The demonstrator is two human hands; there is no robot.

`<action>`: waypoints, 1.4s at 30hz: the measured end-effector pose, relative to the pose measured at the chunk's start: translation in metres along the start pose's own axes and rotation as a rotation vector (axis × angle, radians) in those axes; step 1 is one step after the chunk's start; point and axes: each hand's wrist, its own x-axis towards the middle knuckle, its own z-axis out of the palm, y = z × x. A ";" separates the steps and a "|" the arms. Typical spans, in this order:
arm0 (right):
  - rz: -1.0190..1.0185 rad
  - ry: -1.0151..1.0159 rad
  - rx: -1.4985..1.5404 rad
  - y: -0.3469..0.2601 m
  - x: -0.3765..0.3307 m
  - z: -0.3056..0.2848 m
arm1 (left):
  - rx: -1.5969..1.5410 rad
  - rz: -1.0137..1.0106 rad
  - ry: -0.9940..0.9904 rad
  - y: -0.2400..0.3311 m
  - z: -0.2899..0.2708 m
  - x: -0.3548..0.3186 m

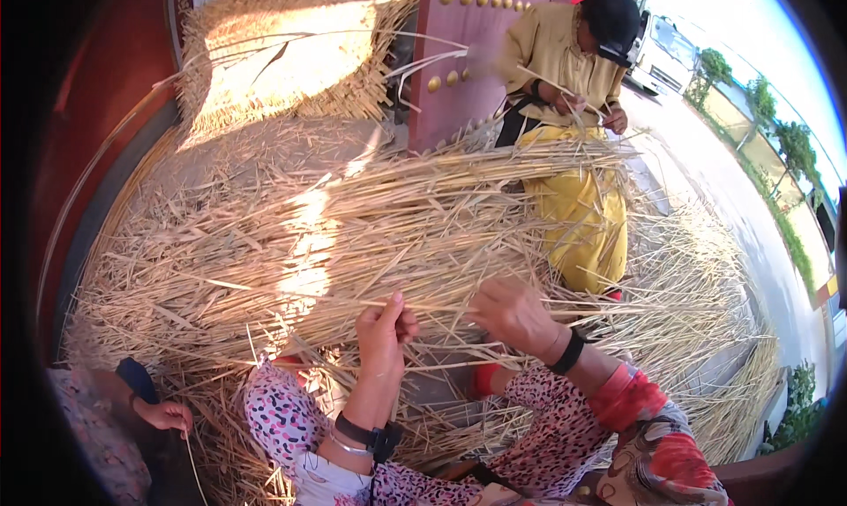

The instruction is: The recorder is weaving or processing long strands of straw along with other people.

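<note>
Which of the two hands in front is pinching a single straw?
The left hand: its fingertips pinch one thin straw stalk. The right hand instead lies spread, palm down, on the reed pile.

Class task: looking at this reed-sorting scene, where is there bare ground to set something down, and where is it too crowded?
Bare patches: the sunlit pavement right of the seated co-worker, and a small grey gap below the person's left hand and right hand. Everywhere else the reed pile covers the ground.

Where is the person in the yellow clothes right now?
The person in yellow sits at the top of the head view, right of centre, beyond the reed pile, beside the dark red studded door.
</note>
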 end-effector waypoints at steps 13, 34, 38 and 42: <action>0.703 0.754 0.711 0.018 0.020 -0.030 | -0.166 -0.054 0.061 -0.021 -0.039 0.011; 0.638 -0.046 0.169 0.086 -0.038 -0.018 | -0.264 0.091 0.105 0.013 -0.044 0.024; 0.377 -0.069 0.577 0.036 -0.004 0.001 | -0.127 0.004 -0.054 0.000 -0.032 0.006; 0.196 -0.101 0.544 0.022 0.006 0.015 | -0.078 -0.048 -0.192 -0.013 0.004 -0.006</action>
